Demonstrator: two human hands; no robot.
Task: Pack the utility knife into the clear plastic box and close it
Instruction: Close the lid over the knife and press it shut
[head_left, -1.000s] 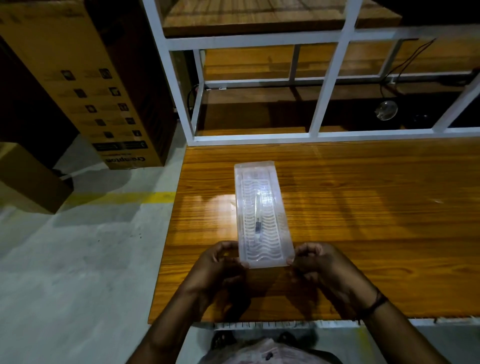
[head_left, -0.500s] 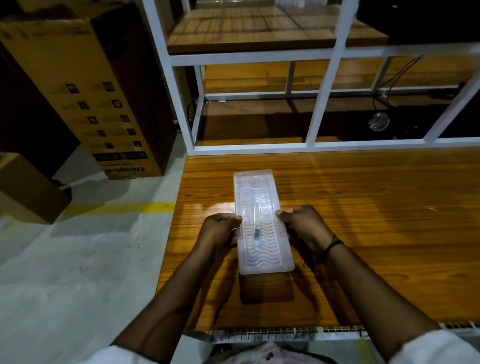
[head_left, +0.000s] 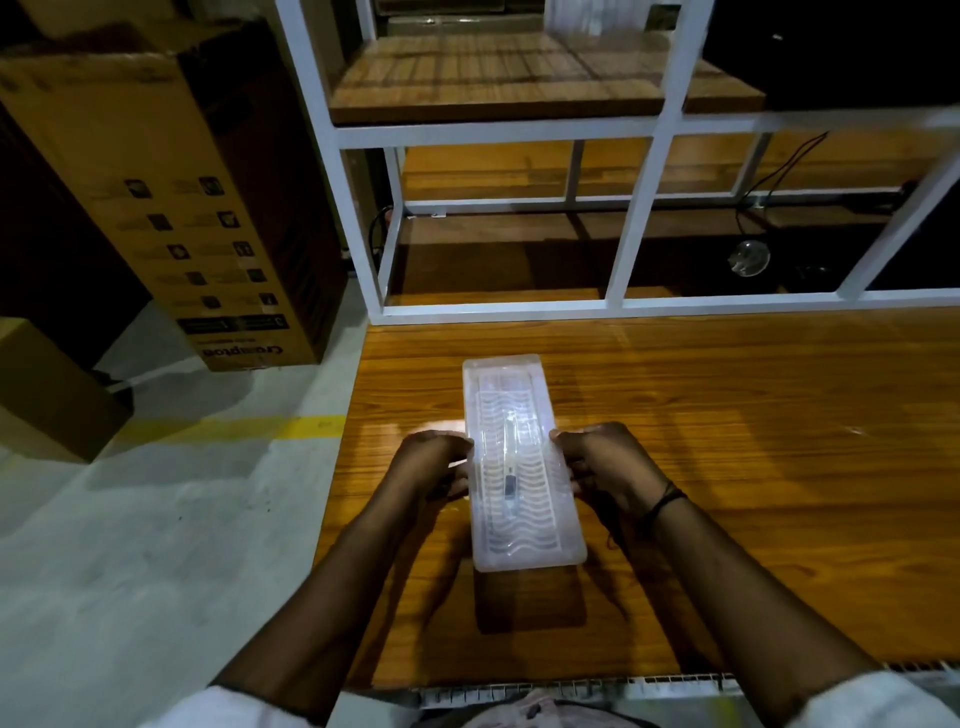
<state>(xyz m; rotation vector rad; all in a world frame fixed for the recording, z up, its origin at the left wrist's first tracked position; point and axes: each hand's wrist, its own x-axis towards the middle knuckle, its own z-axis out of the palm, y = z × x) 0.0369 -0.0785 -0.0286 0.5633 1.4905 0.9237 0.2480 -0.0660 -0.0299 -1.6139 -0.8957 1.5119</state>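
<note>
Head view: the clear plastic box (head_left: 519, 457) runs from 12 to 6 o'clock on the table (head_left: 753, 467); the left hand (head_left: 434, 467) at 9 and the right hand (head_left: 602, 462) at 3 each close a grip on its long edges.

A clear plastic box (head_left: 522, 462) lies lengthwise on the wooden table (head_left: 753, 467), its lid on, long axis running from 12 to 6 o'clock. Through the ribbed lid a slim utility knife (head_left: 509, 475) shows faintly along the middle. The left hand (head_left: 434, 467) grips the box's long edge at 9 o'clock, the right hand (head_left: 605, 462) the opposite edge at 3 o'clock, fingers curled against the sides. A dark band (head_left: 665, 501) circles the right wrist. At 12 o'clock stands a white frame (head_left: 644, 208); at 10 o'clock, a cardboard carton (head_left: 171, 208) on the floor.
</note>
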